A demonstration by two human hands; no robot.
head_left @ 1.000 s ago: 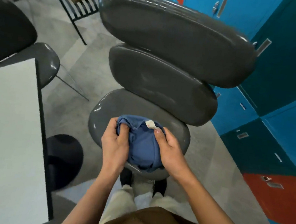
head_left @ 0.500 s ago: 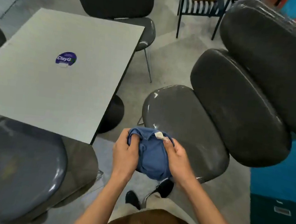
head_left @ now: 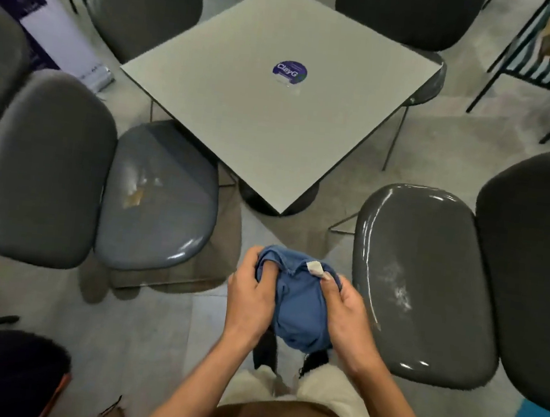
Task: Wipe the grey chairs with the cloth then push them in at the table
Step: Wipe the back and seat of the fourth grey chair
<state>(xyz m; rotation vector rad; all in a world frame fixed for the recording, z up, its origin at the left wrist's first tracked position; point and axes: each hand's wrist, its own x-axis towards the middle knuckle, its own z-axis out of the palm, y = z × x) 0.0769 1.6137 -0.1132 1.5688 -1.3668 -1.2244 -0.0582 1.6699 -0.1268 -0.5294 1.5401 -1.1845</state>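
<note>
A bunched blue cloth [head_left: 300, 309] with a small white tag hangs in front of me, above the floor. My left hand [head_left: 249, 299] grips its left side and my right hand [head_left: 346, 312] grips its right side. A grey chair [head_left: 421, 285] stands to the right, its glossy seat marked with a whitish smear. Another grey chair [head_left: 159, 196] stands to the left, with a brownish stain on its seat, which reaches partly under the table's near-left edge. The square grey table [head_left: 270, 112] with a round purple sticker stands between them, one corner pointing at me.
Two more dark chairs [head_left: 142, 1] [head_left: 406, 11] stand at the table's far sides. A black metal rack [head_left: 549, 67] holding a cardboard box is at the upper right. A dark bag lies at the lower left. My feet are on the grey floor below the cloth.
My view has swung left, away from the blue lockers and toward the table. The right chair slid to the right of the frame and the left chair came into sight. Both hands kept holding the cloth.
</note>
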